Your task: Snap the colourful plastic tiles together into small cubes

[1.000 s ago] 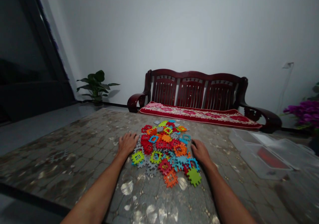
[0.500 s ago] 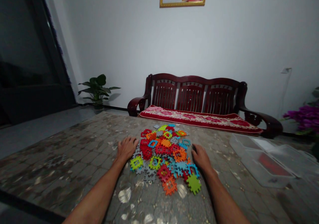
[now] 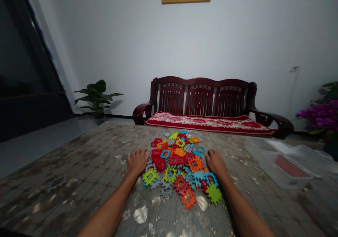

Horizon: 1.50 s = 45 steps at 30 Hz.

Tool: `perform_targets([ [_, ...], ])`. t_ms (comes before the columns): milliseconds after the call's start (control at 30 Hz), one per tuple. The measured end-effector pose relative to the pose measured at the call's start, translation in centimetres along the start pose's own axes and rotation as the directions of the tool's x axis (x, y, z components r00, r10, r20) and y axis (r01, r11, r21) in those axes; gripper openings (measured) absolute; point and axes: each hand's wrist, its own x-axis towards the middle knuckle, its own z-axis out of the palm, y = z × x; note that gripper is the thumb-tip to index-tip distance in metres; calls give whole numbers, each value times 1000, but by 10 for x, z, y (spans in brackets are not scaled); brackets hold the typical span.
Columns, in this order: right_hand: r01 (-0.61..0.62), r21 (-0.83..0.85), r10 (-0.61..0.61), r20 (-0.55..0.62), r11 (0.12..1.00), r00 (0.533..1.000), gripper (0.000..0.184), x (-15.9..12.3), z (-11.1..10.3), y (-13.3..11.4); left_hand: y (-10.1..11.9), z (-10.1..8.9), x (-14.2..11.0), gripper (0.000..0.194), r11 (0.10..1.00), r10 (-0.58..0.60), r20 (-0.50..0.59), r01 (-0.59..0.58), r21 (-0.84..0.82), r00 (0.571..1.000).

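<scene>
interlocking plastic waffle blocks (image 3: 175, 165) are lying in a loose, overlapping heap in the middle of a stone-patterned tabletop (image 3: 79, 163), their square notched pieces showing red, orange, lime green, blue and grey, some solid, some open frames. the left hand (image 3: 137, 162) is resting palm down just beside the heap's left edge, its fingers (image 3: 139, 153) slightly spread and curved, pinching nothing. the right hand (image 3: 216, 163) is resting palm down at the heap's right edge, its fingers (image 3: 211, 156) lying loosely together, holding no piece. both forearms (image 3: 108, 209) are reaching forward from the bottom of the view. a clear plastic storage box (image 3: 283, 170) is sitting well to the right of the heap.
</scene>
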Motion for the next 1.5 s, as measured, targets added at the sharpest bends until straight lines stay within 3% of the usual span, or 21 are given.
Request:
perform_targets([
  [167,-25,7,25,14,1000,1000,41,0,-5,-4,-1,9,3,54,1000,-1,-25,1,14,1000],
  [467,-33,-14,34,16,999,999,45,1,-3,-6,-3,17,7,56,999,17,33,-18,28,999],
  [633,0,2,0,76,1000,997,48,6,-3,-6,-1,18,9,56,998,62,46,-63,9,997],
  [833,63,139,-77,91,988,993,49,9,2,10,-1,18,13,56,995,98,109,-97,-9,989],
  [1000,-42,265,42,4,963,999,49,33,13,20,-4,23,15,54,990,139,79,-137,-41,987],
  [1133,-60,264,61,3,963,998,50,71,16,-6,-8,26,17,52,981,166,82,-156,-115,983],
  [1300,-41,127,16,195,991,981,60,119,14,-49,-11,28,19,48,974,164,52,-153,-166,985],
  [1500,-5,147,-36,274,989,961,62,140,18,-68,-11,25,17,44,971,151,41,-140,-195,988],
])
